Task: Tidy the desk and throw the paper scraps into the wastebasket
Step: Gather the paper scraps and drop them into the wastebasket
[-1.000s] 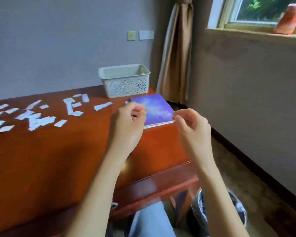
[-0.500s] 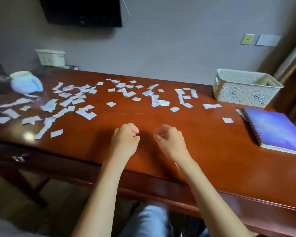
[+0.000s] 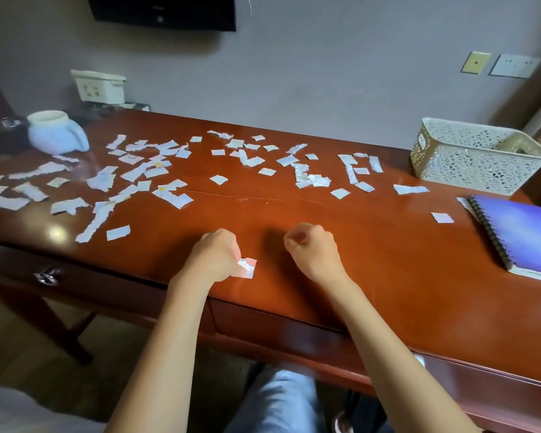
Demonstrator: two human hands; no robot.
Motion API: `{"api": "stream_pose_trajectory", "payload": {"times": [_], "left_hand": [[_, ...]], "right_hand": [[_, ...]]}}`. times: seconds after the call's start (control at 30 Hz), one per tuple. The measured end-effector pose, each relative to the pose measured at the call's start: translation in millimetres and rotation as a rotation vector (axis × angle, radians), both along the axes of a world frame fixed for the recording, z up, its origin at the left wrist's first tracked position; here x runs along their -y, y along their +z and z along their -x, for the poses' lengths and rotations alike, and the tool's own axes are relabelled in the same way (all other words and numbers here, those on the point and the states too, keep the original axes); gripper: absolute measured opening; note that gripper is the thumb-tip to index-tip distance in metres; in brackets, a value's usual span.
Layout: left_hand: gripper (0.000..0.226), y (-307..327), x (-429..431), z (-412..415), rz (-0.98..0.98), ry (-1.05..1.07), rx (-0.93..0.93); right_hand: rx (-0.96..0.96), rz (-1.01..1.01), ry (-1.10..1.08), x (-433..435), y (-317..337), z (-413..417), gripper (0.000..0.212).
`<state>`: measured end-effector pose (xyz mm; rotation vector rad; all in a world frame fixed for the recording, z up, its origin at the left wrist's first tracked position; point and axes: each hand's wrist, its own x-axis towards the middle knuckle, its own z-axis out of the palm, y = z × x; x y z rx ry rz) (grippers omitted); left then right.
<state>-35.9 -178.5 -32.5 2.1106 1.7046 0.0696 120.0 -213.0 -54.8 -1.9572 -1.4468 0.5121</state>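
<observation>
Head view, seemingly barely begun: left hand (image 3: 214, 259) grip pinches 1 scrap (image 3: 248, 268), right hand (image 3: 313, 250) clenched empty, scraps (image 3: 169, 170) litter surface (image 3: 388, 270) toward 11 o'clock.

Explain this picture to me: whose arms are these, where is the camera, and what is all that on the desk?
No machine here: a person wears a camera on the head, looking down at their own arms. The left hand pinches a small printed scrap; the right hand is curled, with nothing visible in it. On the wooden desk lie many torn paper scraps, a white lattice basket, a purple spiral notebook and a pale jug.
</observation>
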Motion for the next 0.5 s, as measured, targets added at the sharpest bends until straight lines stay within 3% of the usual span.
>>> {"api": "stream_pose_trajectory", "payload": {"times": [0.17,0.4,0.5], "left_hand": [[0.017,7.4,-14.4,-33.8,-0.014,-0.048,0.207],[0.033,25.1,-74.5,-115.9,-0.083,-0.070,0.446],[0.040,19.1,-104.4,-145.4,-0.107,-0.017,0.460]], "right_hand": [[-0.051,0.021,-0.046,-12.6,3.4,-24.3,0.021],[0.041,0.009,-0.249,-50.0,10.8,-96.9,0.025],[0.112,0.037,-0.288,-71.8,11.5,-120.6,0.034]]}}
